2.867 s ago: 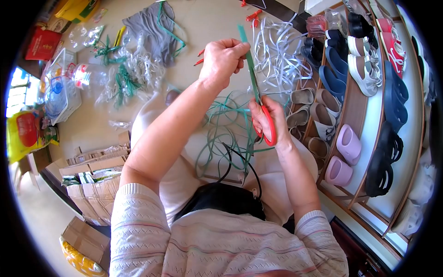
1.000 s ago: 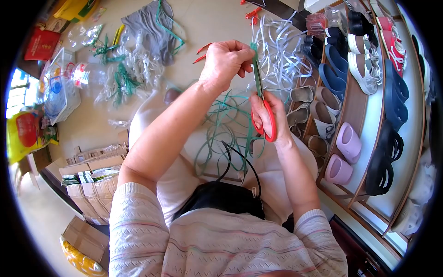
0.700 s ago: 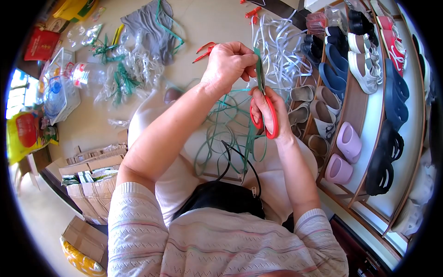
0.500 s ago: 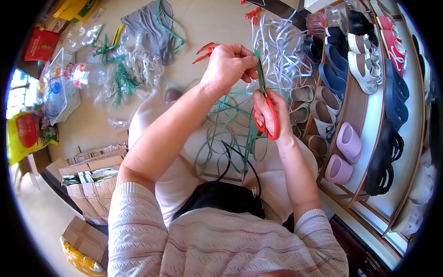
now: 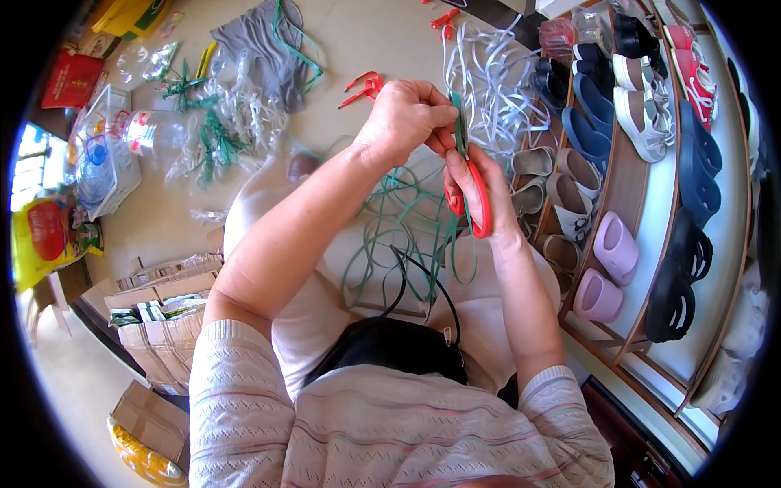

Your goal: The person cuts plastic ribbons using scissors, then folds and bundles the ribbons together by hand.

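My right hand (image 5: 478, 183) grips a pair of red-handled scissors (image 5: 485, 213), blades pointing up beside my other hand. With bent, pinched fingers, my left hand (image 5: 407, 122) holds a green plastic strap (image 5: 456, 101) against the blades. Whether the blades are parted cannot be made out. Below both hands, loose loops of green strapping (image 5: 382, 232) hang and lie tangled over my lap. A black cord curves among them above a black bag (image 5: 382, 354) at my waist.
On the right stands a shoe rack (image 5: 626, 183) with many shoes. White strapping (image 5: 488, 77) lies in a heap ahead, near a red strap piece (image 5: 366, 88). At left are a grey cloth (image 5: 264, 53), a plastic bottle (image 5: 154, 132), a white basket (image 5: 122, 175) and cardboard boxes (image 5: 167, 342).
My right hand and the scissors have shifted slightly up toward my left hand, and the handles have turned a little. My left hand has moved slightly down, still pinching the green strap.
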Motion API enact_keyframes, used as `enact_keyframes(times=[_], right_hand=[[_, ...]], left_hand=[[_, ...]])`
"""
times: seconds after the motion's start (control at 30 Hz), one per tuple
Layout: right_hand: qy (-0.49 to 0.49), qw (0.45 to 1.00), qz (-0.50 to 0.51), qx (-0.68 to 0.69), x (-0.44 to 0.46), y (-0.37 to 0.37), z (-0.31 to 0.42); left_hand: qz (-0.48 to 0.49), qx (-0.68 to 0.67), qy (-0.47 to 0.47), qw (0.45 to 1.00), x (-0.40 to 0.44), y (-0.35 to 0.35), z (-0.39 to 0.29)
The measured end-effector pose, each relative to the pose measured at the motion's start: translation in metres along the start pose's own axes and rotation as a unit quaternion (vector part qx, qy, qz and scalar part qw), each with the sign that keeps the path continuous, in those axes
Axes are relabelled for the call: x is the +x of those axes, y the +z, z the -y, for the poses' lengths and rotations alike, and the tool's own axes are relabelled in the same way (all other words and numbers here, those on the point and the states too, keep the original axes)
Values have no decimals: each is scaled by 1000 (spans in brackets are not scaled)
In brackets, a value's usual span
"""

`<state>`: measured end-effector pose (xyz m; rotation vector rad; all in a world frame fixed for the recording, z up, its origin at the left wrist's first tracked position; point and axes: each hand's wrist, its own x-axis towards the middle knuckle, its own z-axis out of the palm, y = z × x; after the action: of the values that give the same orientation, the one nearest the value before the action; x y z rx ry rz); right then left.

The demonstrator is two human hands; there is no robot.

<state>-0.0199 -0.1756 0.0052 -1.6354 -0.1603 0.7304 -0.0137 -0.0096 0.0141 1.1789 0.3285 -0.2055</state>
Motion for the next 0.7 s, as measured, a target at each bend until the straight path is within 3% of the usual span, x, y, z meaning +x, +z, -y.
enact_keyframes(times=[0.63, 0.7], right_hand=[[32, 999, -11, 7, -7, 3, 3], [40, 997, 21, 67, -11, 6, 4]], left_hand=[[8, 42, -27, 999, -5, -5, 0], [1, 50, -22, 999, -10, -7, -2]])
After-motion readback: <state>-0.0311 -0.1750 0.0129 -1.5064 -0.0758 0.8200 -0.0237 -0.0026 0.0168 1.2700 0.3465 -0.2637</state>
